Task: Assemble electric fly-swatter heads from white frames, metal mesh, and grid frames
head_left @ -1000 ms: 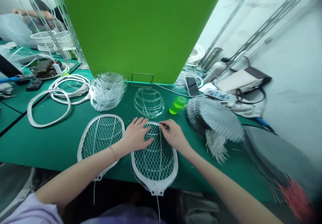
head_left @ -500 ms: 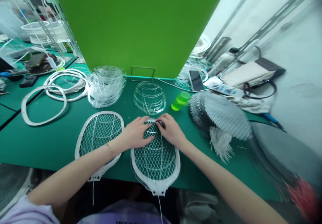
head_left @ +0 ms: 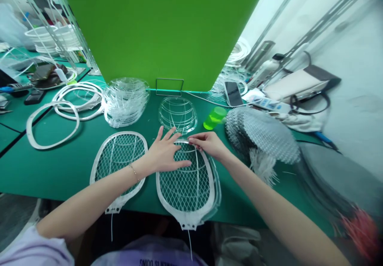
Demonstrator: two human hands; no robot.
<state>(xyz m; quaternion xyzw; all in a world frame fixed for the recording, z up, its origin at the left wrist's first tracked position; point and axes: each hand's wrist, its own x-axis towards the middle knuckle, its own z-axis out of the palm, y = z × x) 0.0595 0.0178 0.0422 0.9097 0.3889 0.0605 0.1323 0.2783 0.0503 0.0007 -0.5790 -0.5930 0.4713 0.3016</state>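
A white swatter frame (head_left: pixel 212 194) with a diamond metal mesh lies in front of me, its tabbed neck toward my body and a wire hanging from it. Beneath it a clear plastic grid frame (head_left: pixel 218 192) sticks out along the right side. Over the upper left of the mesh, my left hand (head_left: pixel 164 154) is spread, fingers apart. My right hand (head_left: pixel 209 143) pinches at the top rim of the swatter frame, thumb and fingers together. To the left lies a second meshed swatter frame (head_left: pixel 93 166), partly behind my left forearm.
Beyond my hands are a clear grid frame (head_left: pixel 178 114), a stack of clear grids (head_left: pixel 125 102) and a green cylindrical container (head_left: pixel 214 117). White rings (head_left: pixel 76 118) lie left. Stacked metal mesh (head_left: pixel 269 134) sits right, near a phone (head_left: pixel 233 93). A green panel (head_left: pixel 164 30) stands behind.
My left fingers have spread and lifted from the top rim. My right hand has shifted slightly right along it. The clear grid underneath now shows on the right side of the swatter frame.
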